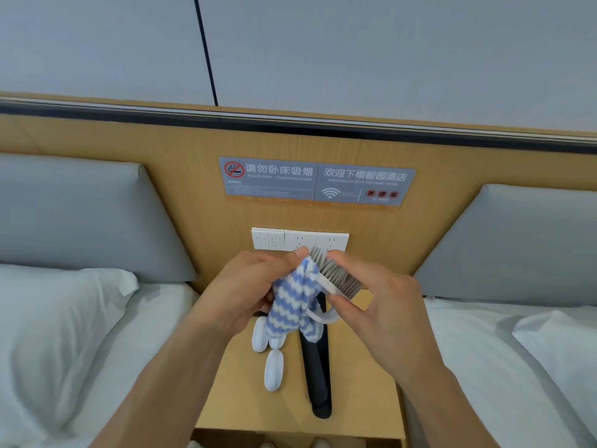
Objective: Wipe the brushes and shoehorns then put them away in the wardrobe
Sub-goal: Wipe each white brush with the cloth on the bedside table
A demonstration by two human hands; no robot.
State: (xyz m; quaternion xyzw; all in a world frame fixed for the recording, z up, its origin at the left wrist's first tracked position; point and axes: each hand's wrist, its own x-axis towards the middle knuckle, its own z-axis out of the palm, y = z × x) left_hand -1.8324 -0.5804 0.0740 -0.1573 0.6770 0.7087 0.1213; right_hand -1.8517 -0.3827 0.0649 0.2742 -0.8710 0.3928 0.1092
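My right hand [371, 295] grips a white brush [336, 278] with grey bristles, held up above the nightstand [361, 392]. My left hand [248, 286] holds a blue and white striped cloth [294, 305] pressed against the brush's white back. On the nightstand below lie white brushes [273, 367] side by side and a long black shoehorn [318, 376] that runs toward the front edge. Part of these is hidden by the cloth and my hands.
The wooden nightstand stands between two beds with white sheets: a pillow [61, 305] at the left, another bed [504, 367] at the right. Behind it are a wooden headboard panel, a white switch and socket plate [300, 239] and grey signs [316, 182].
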